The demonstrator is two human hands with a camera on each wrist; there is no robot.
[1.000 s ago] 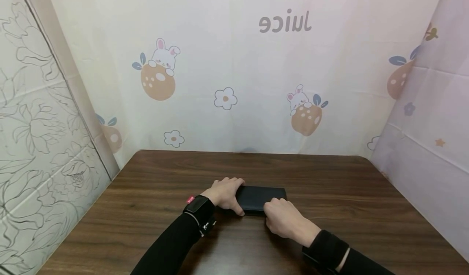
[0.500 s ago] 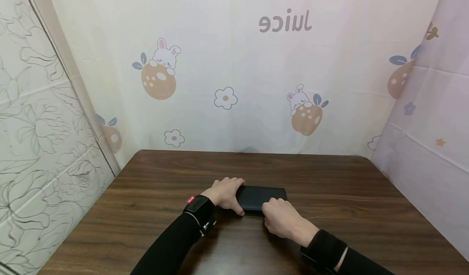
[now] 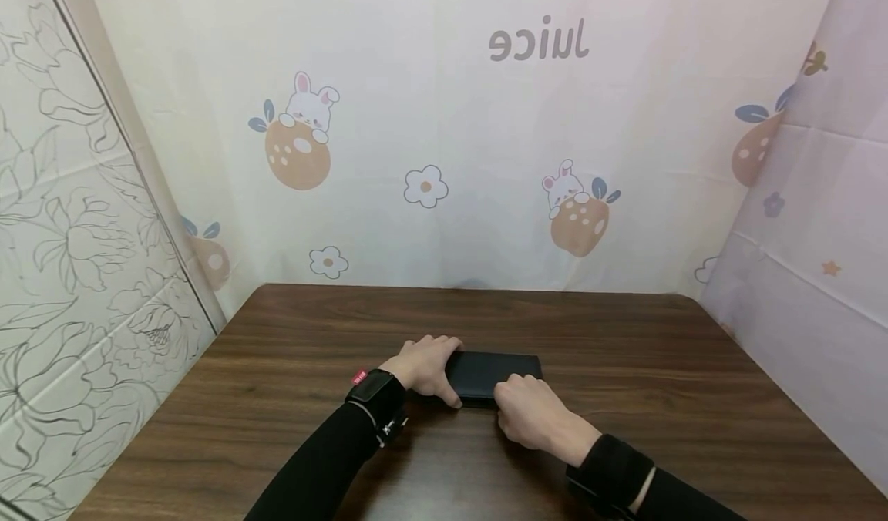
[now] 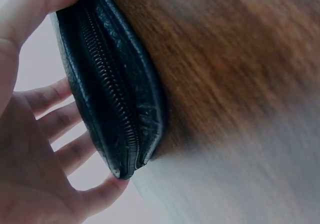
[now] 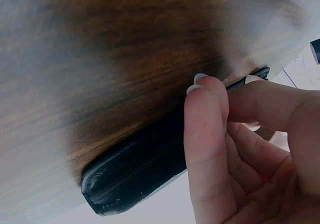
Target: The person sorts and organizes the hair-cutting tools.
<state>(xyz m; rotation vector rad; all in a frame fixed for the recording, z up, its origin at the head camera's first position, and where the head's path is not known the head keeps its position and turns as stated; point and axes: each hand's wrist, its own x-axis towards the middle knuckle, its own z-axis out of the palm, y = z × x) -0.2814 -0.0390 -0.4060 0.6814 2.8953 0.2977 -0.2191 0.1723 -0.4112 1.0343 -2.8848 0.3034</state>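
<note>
A black zip wallet [image 3: 494,368] with a leathery surface lies on the wooden table. My left hand [image 3: 426,368] holds its left end, thumb on the near side and fingers spread along the far side. In the left wrist view the wallet's zipper [image 4: 111,81] runs down the edge, its teeth showing as one dark strip. At the near long edge, right of the middle, my right hand [image 3: 537,413] has its fingers curled in. Thumb and index finger pinch at the zipper [image 5: 132,176] in the right wrist view; the pull between them is hidden.
The brown table [image 3: 312,459] reaches back to a pale curtain [image 3: 444,120] with printed rabbits and fruit. Another curtain [image 3: 819,274] closes the right side, and a flower-patterned panel [image 3: 83,259] stands at the left. Black bands circle both wrists.
My right hand has slid slightly left along the wallet's near edge. The left hand and the wallet keep their places.
</note>
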